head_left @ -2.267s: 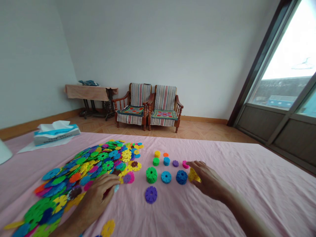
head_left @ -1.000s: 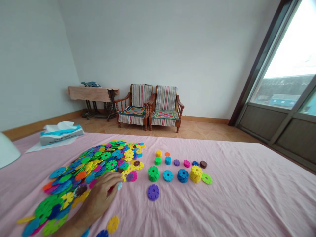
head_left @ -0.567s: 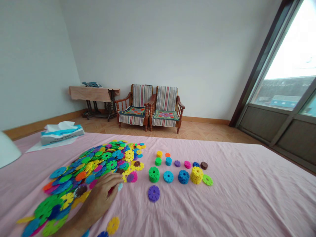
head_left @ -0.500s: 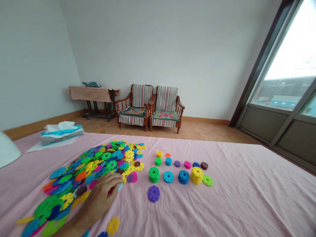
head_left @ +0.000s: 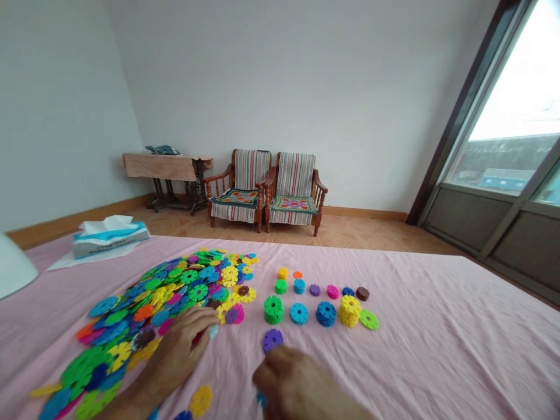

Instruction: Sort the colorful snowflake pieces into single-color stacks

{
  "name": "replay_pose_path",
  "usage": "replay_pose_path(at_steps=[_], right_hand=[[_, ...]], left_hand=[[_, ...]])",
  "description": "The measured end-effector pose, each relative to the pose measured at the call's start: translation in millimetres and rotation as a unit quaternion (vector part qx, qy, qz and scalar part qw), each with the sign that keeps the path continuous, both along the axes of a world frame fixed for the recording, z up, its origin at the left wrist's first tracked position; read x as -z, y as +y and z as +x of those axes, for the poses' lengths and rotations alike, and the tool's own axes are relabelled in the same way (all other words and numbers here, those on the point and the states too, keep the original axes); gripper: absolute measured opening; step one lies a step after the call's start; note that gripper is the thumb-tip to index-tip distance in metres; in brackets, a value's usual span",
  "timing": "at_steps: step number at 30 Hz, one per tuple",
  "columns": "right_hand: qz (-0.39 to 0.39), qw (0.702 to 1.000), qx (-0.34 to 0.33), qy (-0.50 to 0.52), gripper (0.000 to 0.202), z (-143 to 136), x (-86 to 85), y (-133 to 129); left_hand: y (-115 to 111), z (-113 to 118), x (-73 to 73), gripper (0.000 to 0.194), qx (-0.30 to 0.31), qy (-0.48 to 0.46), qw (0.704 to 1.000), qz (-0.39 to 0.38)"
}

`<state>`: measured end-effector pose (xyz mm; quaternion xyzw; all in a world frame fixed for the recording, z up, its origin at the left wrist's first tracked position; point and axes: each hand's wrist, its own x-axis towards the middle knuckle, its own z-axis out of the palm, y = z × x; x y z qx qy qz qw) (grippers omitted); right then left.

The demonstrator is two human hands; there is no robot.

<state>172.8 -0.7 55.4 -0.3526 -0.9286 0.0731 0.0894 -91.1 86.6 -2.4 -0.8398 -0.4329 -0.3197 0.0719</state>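
Observation:
My left hand (head_left: 190,332) rests palm down at the near right edge of a pile of notched plastic discs (head_left: 175,286). Its fingers are loosely bent, with a gap beside the thumb. A pale blue disc (head_left: 213,331) shows by its fingertips, and a magenta disc (head_left: 238,313) lies just past them. Blurred by motion, my right hand (head_left: 297,382) is closed, and the edge of a blue disc (head_left: 261,399) peeks out under its fingers. Just beyond its knuckles is a purple disc stack (head_left: 273,338), partly covered by the hand.
Sorted stacks stand in rows, among them green (head_left: 273,310), light blue (head_left: 299,314), dark blue (head_left: 326,314) and yellow (head_left: 349,311). A lime disc (head_left: 369,319) leans beside the yellow stack. A tissue box (head_left: 111,238) sits at the far left of the pink cloth (head_left: 437,338).
My right hand has come into view from the bottom, with a blue disc in its fingers, near the purple stack. My left hand stays in place.

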Motion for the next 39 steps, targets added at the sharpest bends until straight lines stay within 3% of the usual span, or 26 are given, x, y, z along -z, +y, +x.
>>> replay_pose_path(at_steps=[3,5,8,12,18,28,33,39], right_hand=[[0.027,0.983,0.142,0.114,0.018,40.3,-18.7,42.4],[0.033,0.973,0.196,0.117,0.020,63.6,-23.5,70.2],[0.042,0.968,0.223,0.105,0.020,82.5,-18.0,104.4],[0.050,0.971,0.220,0.082,0.025,82.1,-3.3,127.8],[0.049,0.975,0.214,0.045,0.042,73.9,8.8,136.2],[0.042,0.976,0.213,0.015,0.045,72.5,10.4,135.7],[0.030,0.977,0.211,0.006,0.044,78.0,3.7,136.8],[-0.011,0.988,0.149,-0.032,0.043,81.4,-9.0,140.2]], left_hand=[[-0.4,-0.7,1.1,0.019,0.000,-0.002,1.000,-0.009],[0.3,-1.6,2.3,0.020,0.005,-0.004,1.000,-0.011],[1.2,-1.7,3.0,0.021,0.011,-0.011,1.000,-0.013],[-0.1,-0.2,1.9,0.021,0.007,-0.014,1.000,-0.020],[-2.5,-0.3,2.0,0.022,0.005,-0.007,1.000,-0.025],[-2.1,0.0,0.4,0.023,0.003,0.000,1.000,-0.026],[-2.1,-0.3,1.3,0.024,0.007,-0.008,1.000,-0.030],[-2.2,-1.5,2.7,0.024,0.003,-0.007,0.999,-0.032]])
